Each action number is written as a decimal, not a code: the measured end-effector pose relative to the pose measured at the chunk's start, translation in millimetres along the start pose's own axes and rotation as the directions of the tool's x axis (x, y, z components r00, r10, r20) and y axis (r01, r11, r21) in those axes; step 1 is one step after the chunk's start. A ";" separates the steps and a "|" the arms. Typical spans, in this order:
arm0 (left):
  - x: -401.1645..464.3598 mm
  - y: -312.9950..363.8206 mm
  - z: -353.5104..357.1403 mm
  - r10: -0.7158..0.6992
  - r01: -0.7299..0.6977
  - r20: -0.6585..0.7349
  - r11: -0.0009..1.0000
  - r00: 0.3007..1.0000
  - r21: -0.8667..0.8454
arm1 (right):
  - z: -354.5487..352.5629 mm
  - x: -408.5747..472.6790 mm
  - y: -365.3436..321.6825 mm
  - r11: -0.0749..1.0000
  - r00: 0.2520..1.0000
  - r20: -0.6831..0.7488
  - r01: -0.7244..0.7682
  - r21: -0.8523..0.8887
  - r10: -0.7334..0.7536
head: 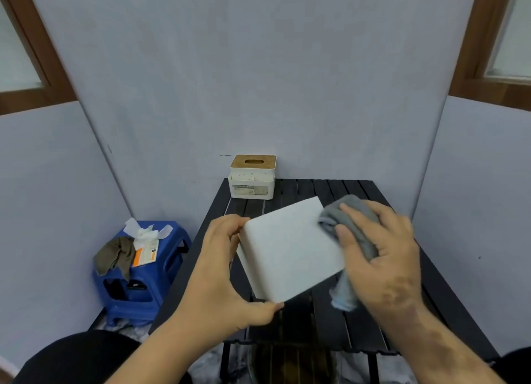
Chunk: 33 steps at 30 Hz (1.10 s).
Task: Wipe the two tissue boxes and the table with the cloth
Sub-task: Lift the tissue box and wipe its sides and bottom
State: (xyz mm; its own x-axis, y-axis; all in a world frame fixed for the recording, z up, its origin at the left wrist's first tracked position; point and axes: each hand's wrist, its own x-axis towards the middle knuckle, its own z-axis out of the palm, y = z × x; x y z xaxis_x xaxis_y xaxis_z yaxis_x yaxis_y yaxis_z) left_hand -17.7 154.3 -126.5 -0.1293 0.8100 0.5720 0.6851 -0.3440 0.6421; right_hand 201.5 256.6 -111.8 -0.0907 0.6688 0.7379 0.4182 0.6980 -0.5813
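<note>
Gripping the white tissue box (pixel 290 250) by its left edge, the left hand (pixel 221 271) holds it tilted above the black table (pixel 330 320). Right hand (pixel 382 257) presses the bunched grey cloth (pixel 349 234) against the box's right edge. Tissue box 2 (pixel 253 177) stands well beyond both hands.

matt white box (pixel 290 248), soft grey cloth (pixel 356 211), slatted table (pixel 330 320)
</note>
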 end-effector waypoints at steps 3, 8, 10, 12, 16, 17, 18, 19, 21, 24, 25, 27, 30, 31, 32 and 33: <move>-0.2 -0.9 5.1 0.055 -0.055 0.002 0.998 0.998 0.026 | 16.2 -18.7 -31.6 0.983 0.983 0.024 0.184 -0.015 -0.184; 0.6 0.4 5.2 0.071 -0.072 0.028 0.997 0.997 0.036 | 15.9 -11.3 -14.4 0.980 0.980 0.033 0.196 0.028 -0.197; -0.5 2.9 3.4 0.085 -0.091 0.062 0.992 0.994 0.087 | 6.6 0.4 7.3 0.999 1.000 -0.031 0.006 0.036 -0.005; -2.3 6.5 3.0 0.098 -0.109 0.102 0.988 0.990 0.107 | 2.2 0.3 11.9 0.998 0.996 -0.071 -0.061 0.031 0.063; -3.7 8.5 8.6 0.160 -0.176 0.122 0.976 0.979 0.129 | 17.8 -23.6 -29.0 0.982 0.982 -0.027 0.189 -0.002 -0.189; -3.8 7.8 9.7 0.179 -0.193 0.119 0.974 0.977 0.119 | 22.4 -28.8 -36.3 0.967 0.967 0.011 0.256 0.013 -0.256; -3.8 7.2 10.1 0.187 -0.200 0.118 0.974 0.975 0.110 | 24.6 -29.0 -37.9 0.954 0.953 0.040 0.298 0.030 -0.299; -3.9 7.3 9.1 0.189 -0.203 0.119 0.973 0.975 0.114 | 23.7 -25.0 -33.9 0.952 0.951 0.050 0.303 0.046 -0.305; -4.0 7.7 5.6 0.190 -0.210 0.130 0.965 0.973 0.157 | 15.7 -12.6 -13.7 0.982 0.984 -0.004 0.177 0.064 -0.177; -4.7 10.1 3.2 0.200 -0.231 0.165 0.953 0.966 0.197 | -1.6 3.1 9.5 0.997 1.000 -0.021 -0.021 0.074 0.023; -4.8 9.7 4.6 0.213 -0.246 0.168 0.947 0.962 0.206 | -4.3 3.5 9.0 0.998 1.000 0.000 -0.004 0.062 0.004; -6.8 5.0 8.3 0.267 -0.298 0.156 0.924 0.951 0.238 | -6.1 2.1 -2.3 0.997 0.995 0.068 0.071 0.026 -0.072; -8.7 -2.0 7.8 0.352 -0.379 0.140 0.866 0.925 0.326 | -12.2 6.2 -15.2 0.982 0.960 0.217 0.187 -0.020 -0.178; -8.1 -2.5 6.7 0.377 -0.406 0.151 0.839 0.914 0.362 | -16.4 12.0 -13.7 0.979 0.944 0.272 0.201 -0.017 -0.189; -7.0 -1.6 6.0 0.407 -0.439 0.167 0.805 0.898 0.400 | -21.0 18.0 -11.1 0.982 0.932 0.315 0.191 -0.004 -0.180; -5.8 -0.3 6.7 0.446 -0.477 0.179 0.766 0.877 0.431 | -25.9 23.0 -9.0 0.984 0.927 0.337 0.176 0.003 -0.167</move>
State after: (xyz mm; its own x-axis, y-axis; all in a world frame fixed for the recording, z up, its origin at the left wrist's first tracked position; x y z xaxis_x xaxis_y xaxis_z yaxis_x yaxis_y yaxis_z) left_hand -12.4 152.9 -133.5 0.3200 0.6421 0.6966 0.8954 -0.4453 -0.0009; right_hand 219.0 259.0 -80.8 -0.4586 0.5897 0.6648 0.3927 0.8056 -0.4437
